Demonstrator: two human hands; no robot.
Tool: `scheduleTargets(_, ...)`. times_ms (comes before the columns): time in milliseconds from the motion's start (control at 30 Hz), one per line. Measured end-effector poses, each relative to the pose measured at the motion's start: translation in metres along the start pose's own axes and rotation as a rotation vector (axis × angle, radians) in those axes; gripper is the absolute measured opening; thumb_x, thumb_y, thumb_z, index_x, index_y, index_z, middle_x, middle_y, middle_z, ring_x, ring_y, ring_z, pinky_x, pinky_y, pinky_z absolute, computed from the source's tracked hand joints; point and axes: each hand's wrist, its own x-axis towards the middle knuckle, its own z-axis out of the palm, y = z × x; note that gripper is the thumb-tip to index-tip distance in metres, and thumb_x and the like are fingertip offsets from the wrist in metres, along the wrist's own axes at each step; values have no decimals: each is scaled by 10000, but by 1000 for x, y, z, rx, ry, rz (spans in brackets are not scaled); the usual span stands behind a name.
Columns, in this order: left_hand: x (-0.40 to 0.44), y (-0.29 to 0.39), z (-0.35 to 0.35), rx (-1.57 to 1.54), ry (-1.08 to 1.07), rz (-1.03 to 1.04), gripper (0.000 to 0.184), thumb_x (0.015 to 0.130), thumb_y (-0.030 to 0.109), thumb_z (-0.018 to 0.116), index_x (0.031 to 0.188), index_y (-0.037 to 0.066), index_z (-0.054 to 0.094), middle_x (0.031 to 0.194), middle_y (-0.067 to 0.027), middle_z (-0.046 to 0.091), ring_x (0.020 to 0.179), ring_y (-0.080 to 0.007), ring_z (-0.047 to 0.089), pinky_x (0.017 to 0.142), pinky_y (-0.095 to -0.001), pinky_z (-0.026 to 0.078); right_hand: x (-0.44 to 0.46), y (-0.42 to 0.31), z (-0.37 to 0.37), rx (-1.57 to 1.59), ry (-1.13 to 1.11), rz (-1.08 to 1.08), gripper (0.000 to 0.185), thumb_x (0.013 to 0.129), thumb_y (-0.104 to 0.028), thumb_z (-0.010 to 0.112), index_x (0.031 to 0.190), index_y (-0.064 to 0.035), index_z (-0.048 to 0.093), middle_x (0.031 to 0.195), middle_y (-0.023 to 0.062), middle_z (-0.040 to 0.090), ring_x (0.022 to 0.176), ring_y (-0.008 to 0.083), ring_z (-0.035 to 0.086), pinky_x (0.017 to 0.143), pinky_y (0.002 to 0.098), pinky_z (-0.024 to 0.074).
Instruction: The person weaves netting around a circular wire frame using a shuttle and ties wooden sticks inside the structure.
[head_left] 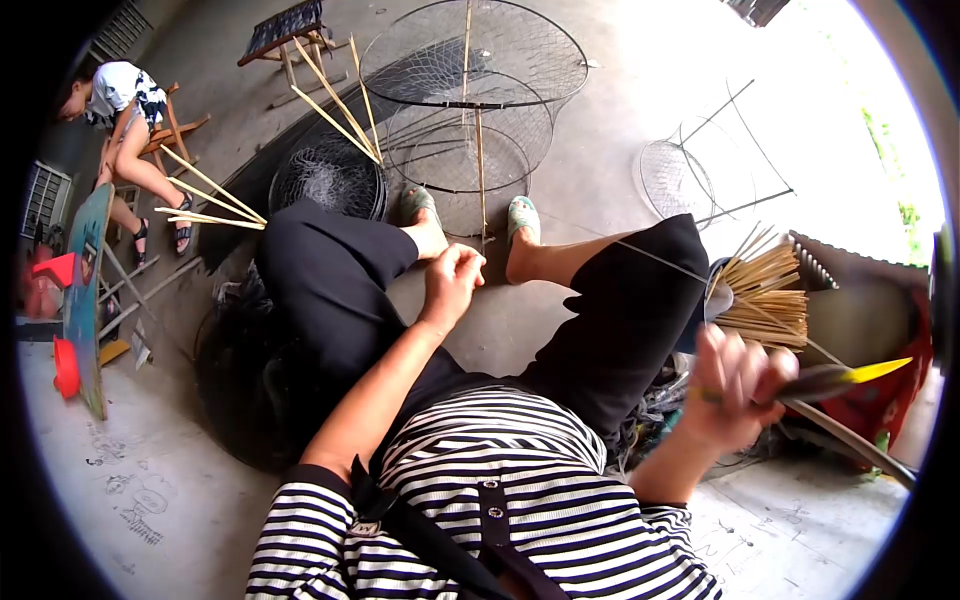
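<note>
My left hand [455, 285] is closed in a pinch near the lower end of an upright bamboo stick [481, 170]; what lies between its fingertips is too small to make out. That stick runs up through a round net cage [470, 100] with dark hoops, standing on the floor between my feet. Out to the right, blurred, my right hand [735, 385] is wrapped round the dark handle of a yellow-tipped tool [875, 371]. A thin line [650, 252] stretches from near the cage across my right knee toward the right hand.
A bundle of bamboo sticks [765, 300] stands beside my right knee. Dark netting [330, 185] lies beyond my left knee. A wire frame [700, 170] rests on the floor at right. A person [125, 100] sits at upper left, near a blue board [88, 290] and a stool [285, 30].
</note>
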Motion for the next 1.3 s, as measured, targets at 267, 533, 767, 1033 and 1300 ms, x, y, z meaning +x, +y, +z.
scheduleTargets(267,14,21,20,145,-135,341,12,884,11,520,886,13,533,782,-62,590,664,-128,595,639,-255,487,27,-10,-3,-213,374,-193,284,838,-277,649,844,-78,447,890,99,470,796,213,470,749,370,382)
scheduleTargets(533,27,-9,-14,-611,71,-736,294,889,355,552,825,68,557,662,-44,599,582,-194,617,558,-324,510,26,7,-27,109,80,121,268,939,-303,491,884,-75,360,548,34,440,369,124,395,330,251,394)
scheduleTargets(767,6,-23,-11,-377,-211,-969,151,844,157,643,931,34,635,751,-44,627,652,-159,631,572,-286,517,28,3,-40,44,12,188,250,921,-247,543,853,-67,385,505,3,436,350,86,416,315,219,419)
scheduleTargets(1033,-1,5,11,-664,-309,-1042,161,877,166,603,1008,73,619,935,-60,652,736,-126,623,547,-225,480,15,0,-62,136,130,229,308,885,-233,612,733,-9,464,518,83,496,374,170,485,346,305,474)
scheduleTargets(1300,17,-1,41,-904,-278,-1063,156,863,143,623,990,53,612,908,-50,625,569,-48,453,452,-157,346,6,-10,-81,145,-81,303,268,891,-205,603,754,-18,469,534,58,526,387,128,510,349,266,488)
